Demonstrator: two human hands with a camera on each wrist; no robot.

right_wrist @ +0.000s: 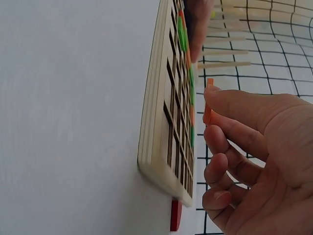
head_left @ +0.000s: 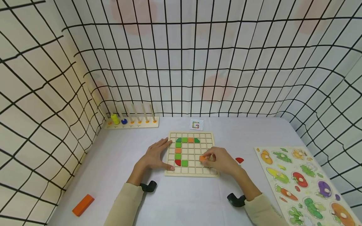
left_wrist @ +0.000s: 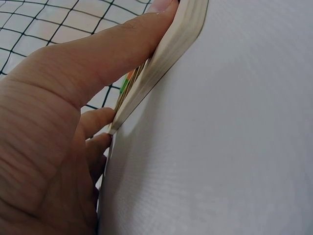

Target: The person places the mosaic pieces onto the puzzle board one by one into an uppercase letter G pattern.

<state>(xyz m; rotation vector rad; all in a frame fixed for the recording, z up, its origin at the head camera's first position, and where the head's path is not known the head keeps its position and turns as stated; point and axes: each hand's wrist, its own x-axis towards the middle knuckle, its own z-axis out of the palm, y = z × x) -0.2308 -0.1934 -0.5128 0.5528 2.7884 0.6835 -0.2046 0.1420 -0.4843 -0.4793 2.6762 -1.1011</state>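
A pale grey table (head_left: 181, 201) stands inside walls of white cloth with a black grid. On its right edge lies a long wooden puzzle board of painted vegetables (head_left: 308, 185). In the middle sits the square wooden grid board (head_left: 191, 154), partly filled with green, orange and red tiles that run along the top and down the left side. Far back on the left is a wooden peg rack (head_left: 131, 122) carrying a yellow and a blue ring.

The left hand (head_left: 154, 157) lies flat with fingers spread and straight, thumb pressed to the board's near left edge, steadying it. The right hand (head_left: 219, 160) hovers over the board's lower right squares, its thumb and curled forefinger pinching a small orange square tile (head_left: 202, 158); the right wrist view shows that tile held just off the board's surface.

An orange wooden block (head_left: 83, 205) lies at the near left, a small pattern card (head_left: 196, 125) behind the board, and a red quarter-round tile (head_left: 239, 160) just right of it.
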